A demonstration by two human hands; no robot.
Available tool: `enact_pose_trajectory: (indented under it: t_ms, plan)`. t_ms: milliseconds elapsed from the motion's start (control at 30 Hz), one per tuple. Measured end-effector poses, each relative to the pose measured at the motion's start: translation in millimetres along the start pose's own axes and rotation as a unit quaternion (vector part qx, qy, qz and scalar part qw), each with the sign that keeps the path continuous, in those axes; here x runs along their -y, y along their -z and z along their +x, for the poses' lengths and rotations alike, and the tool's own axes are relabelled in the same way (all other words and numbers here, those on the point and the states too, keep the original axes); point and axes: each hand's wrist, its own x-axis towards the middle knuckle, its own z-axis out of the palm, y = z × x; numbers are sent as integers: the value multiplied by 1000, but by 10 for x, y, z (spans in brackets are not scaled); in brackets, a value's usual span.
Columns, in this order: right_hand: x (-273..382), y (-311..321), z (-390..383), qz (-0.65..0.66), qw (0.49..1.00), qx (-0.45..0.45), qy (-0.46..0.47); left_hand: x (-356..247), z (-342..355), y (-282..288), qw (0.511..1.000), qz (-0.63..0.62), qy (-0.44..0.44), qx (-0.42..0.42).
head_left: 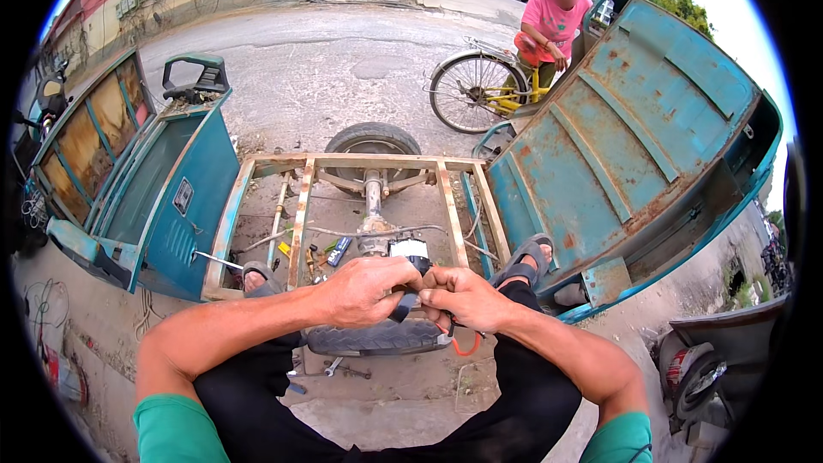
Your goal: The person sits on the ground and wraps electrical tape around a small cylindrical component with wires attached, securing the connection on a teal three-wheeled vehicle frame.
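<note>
Left hand and right hand meet, both curled closed around a short, flat black strip, above the treaded black rubber tyre; a bent orange cable shows beneath the right hand.

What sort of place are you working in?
Most likely an outdoor roadside repair spot: a stripped vehicle frame sits between rusty teal panels, loose tools lie around, and a road runs just beyond.
</note>
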Motion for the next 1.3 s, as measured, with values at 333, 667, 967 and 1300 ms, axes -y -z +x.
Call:
enact_pose_trajectory:
  t_ms: [333,667,967,1300]
  plan:
    - [61,-51,-27,1,999,1,32,-110,-49,44,989,-87,108,-52]
    - [379,-437,-163,-67,994,-74,43,-246,-106,174,943,-206,255,-55]
    - [425,-592,-149,-191,946,-159,209,-235,-173,376,938,-221,253,-86]
    - [284,-509,-355,-182,933,-219,220,-519,76,144,936,-227,253,-91]
